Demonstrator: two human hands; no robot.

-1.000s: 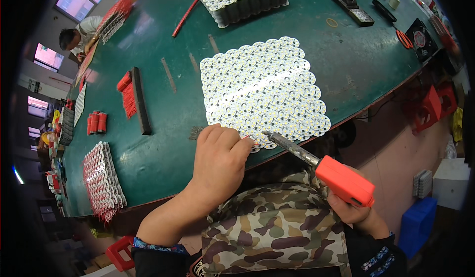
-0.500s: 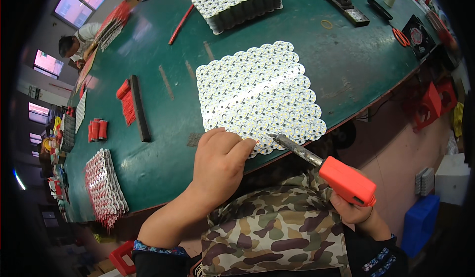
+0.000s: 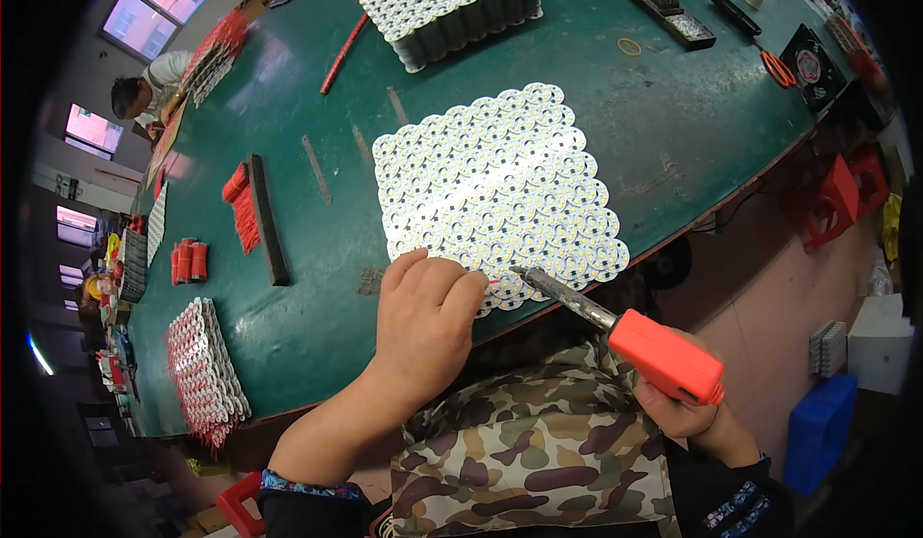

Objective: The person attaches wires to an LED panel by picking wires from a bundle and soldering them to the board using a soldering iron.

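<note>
Iron (image 3: 665, 356) over LED board (image 3: 490, 182), centre frame.
Right hand (image 3: 678, 409) grips iron handle; left hand (image 3: 423, 317), lower centre, pinches red wire (image 3: 493, 281). Board markings too small to read.

Board (image 3: 495, 187), seven o'clock: my left hand (image 3: 428, 309), pinching red wire (image 3: 493, 281). My right hand (image 3: 677, 413) grips soldering iron (image 3: 663, 353), tip toward ten.

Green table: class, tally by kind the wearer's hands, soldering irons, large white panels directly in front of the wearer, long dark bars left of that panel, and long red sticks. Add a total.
Left hand and right hand: 2
Soldering iron: 1
White panel: 1
Dark bar: 1
Red stick: 1
Total: 6
</note>
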